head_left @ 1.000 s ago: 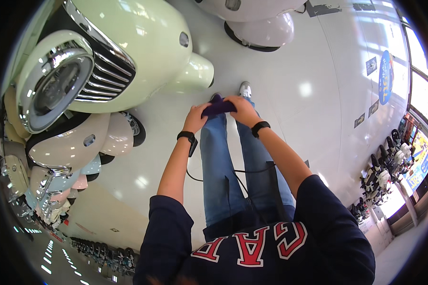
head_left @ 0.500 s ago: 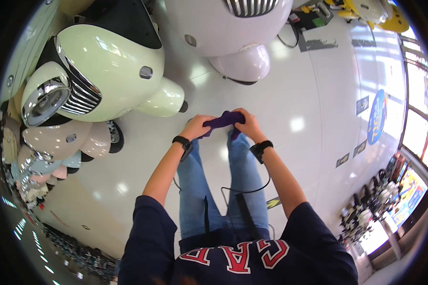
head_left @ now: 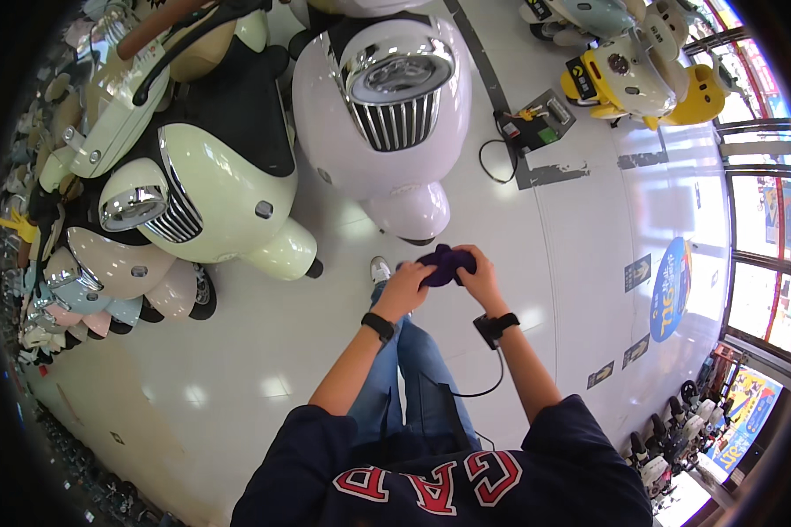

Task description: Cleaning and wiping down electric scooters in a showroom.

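Observation:
Between my two hands is a dark purple cloth [head_left: 446, 266], bunched into a small lump in front of me. My left hand [head_left: 404, 292] grips its left end with closed fingers. The right end is pinched in my right hand [head_left: 482, 281]. Just beyond the cloth stands a pale lilac scooter [head_left: 373, 171], its front fender close to my hands but apart from them as far as I can see. To its left is a pale green scooter [head_left: 246, 206] with a chrome headlight and grille.
More scooters stand along the left, among them a beige one [head_left: 119, 263]. A dark box with a cable [head_left: 536, 127] lies on the floor beyond, near a yellow scooter [head_left: 633, 79]. A blue oval floor sticker [head_left: 671, 290] is at right, with more vehicles [head_left: 677, 430] nearer.
The lilac scooter's headlight has come into view, and its fender is nearer my hands. My hands have drawn closer together, so the cloth is more bunched. My feet have shifted.

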Available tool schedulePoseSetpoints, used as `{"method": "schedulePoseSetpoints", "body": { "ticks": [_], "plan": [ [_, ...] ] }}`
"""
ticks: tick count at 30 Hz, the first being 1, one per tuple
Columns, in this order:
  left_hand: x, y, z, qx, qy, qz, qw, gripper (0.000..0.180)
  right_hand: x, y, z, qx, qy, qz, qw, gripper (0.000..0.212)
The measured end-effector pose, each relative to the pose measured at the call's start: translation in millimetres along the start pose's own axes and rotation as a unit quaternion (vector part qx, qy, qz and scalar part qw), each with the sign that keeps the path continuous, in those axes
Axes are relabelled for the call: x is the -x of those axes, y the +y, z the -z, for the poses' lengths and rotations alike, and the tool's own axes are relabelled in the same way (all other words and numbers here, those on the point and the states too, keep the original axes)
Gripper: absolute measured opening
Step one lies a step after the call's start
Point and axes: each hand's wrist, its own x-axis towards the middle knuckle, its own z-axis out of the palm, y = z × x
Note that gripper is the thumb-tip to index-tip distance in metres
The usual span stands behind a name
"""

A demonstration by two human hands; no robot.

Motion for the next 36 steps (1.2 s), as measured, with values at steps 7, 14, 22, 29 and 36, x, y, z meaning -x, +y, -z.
{"method": "schedulePoseSetpoints", "body": {
  "ticks": [7, 14, 22, 29, 36],
  "plan": [
    [25, 23, 73, 0.061, -0.009, 0.025, 0.998, 0.048, 2, -58, -12, -0.028, -0.092, 0.059, 0.994, 0.043],
    [-14, 118, 253, -0.086, 0.266, -0.071, 0.957, 0.063, -44, -268, 11, 0.084, -0.034, 0.407, 0.909, 0.052],
    [-141, 142, 291, -0.067, 0.449, -0.145, 0.879, 0.049, -112, -370, 30, 0.210, 0.108, 0.614, 0.753, 0.048],
    [-179, 130, 250, -0.098, 0.414, -0.067, 0.903, 0.053, -189, -290, 50, 0.022, -0.079, 0.418, 0.905, 0.060],
    [-221, 168, 230, -0.239, 0.472, 0.029, 0.848, 0.045, -245, -271, 71, -0.037, -0.132, 0.407, 0.903, 0.052]
  ]
}}
